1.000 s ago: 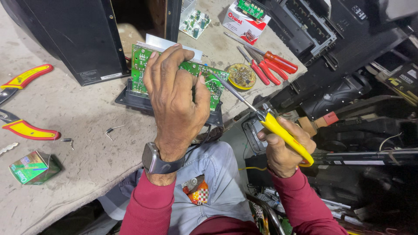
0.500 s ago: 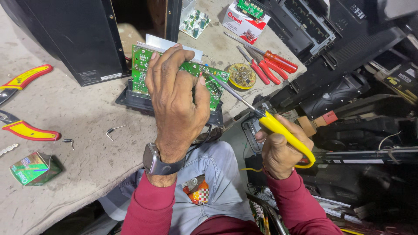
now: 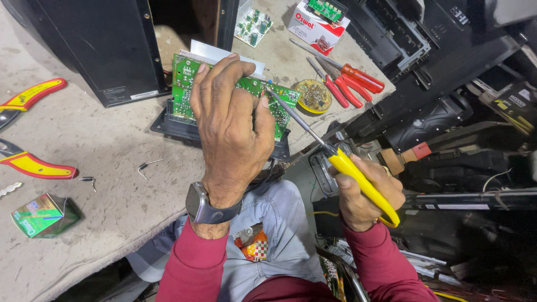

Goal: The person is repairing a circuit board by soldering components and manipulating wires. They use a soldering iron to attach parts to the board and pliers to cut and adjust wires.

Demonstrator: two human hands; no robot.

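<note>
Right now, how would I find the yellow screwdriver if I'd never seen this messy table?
Find the green circuit board under the left hand. A metal shaft runs from it to the yellow screwdriver in the right hand. The red screwdrivers lie unheld.

The left hand (image 3: 229, 120) covers the middle of the green board (image 3: 184, 92), so the parts under the palm cannot be seen, nor whether the fingertips press the board's far edge. The screwdriver (image 3: 358, 179) tip meets the board just beside the thumb; which part it touches is too small to tell. The right hand (image 3: 363, 196) hides most of the yellow handle. The black tray (image 3: 168, 126) under the board shows only at its edges. Two pliers (image 3: 33, 165) with red and yellow handles are cut off by the left edge. The black box (image 3: 106, 45) runs out past the top.
</note>
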